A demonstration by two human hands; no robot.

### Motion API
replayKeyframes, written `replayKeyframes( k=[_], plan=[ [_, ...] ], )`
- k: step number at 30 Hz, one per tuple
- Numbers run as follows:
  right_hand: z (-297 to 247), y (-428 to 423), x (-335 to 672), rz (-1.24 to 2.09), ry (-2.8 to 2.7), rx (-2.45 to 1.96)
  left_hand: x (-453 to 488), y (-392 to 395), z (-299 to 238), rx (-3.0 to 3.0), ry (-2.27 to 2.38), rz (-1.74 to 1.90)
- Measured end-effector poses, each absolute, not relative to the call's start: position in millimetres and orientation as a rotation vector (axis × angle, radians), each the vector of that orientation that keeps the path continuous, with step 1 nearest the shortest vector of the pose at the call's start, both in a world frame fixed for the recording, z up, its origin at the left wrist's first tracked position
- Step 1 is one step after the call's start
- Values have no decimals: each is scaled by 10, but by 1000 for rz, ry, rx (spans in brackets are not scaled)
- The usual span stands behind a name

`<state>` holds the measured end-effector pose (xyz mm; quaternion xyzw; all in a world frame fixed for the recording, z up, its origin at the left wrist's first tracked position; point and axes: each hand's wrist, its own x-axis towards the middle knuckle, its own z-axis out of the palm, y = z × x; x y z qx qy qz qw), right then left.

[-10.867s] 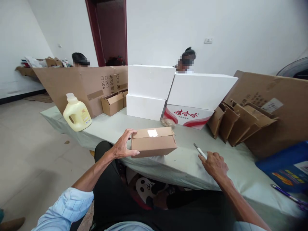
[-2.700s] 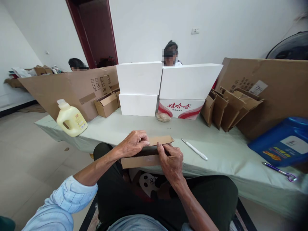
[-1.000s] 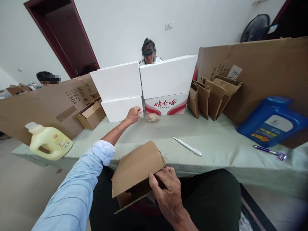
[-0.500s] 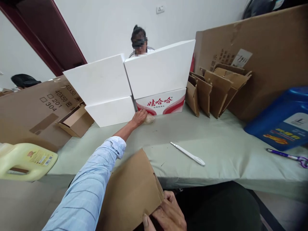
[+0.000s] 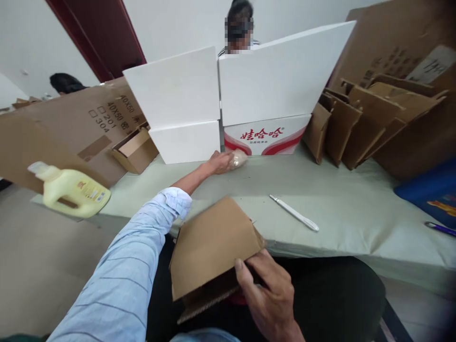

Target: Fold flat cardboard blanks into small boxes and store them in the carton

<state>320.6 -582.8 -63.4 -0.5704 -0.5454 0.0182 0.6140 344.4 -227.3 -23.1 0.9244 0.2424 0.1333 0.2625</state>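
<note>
My left hand is stretched far forward over the table, its fingers closed on what looks like a roll of clear tape. The roll is close in front of the white boxes. Near my lap, my right hand grips the right edge of a brown cardboard box, thumb on the near side and fingers partly hidden behind. The box is tilted, with its open side toward me. A white craft knife lies on the table to the right of the cardboard box.
White boxes stand stacked at the back, one a red-printed carton. Folded cardboard pieces lean to their right. A yellow jug stands left, a blue jug and a purple pen right. A person sits behind the boxes.
The view has shifted. My left hand has closed round the roll and moved it slightly off the table. My right hand has raised and tipped the cardboard box, showing its open side.
</note>
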Motion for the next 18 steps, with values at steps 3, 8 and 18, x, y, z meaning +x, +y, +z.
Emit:
replayKeyframes(
  k=[3, 8, 18],
  plan=[
    [-558, -5788, 3231, 113, -1200, -1396, 2977, -2447, 88, 2600, 640, 417],
    [-435, -5695, 3268, 204, -1102, -1475, 1705, -3330, 534, 2699, 438, 638],
    [-279, -5431, 3274, 314, -1052, -1445, 542, -4592, 184, 2793, 478, 582]
  ],
)
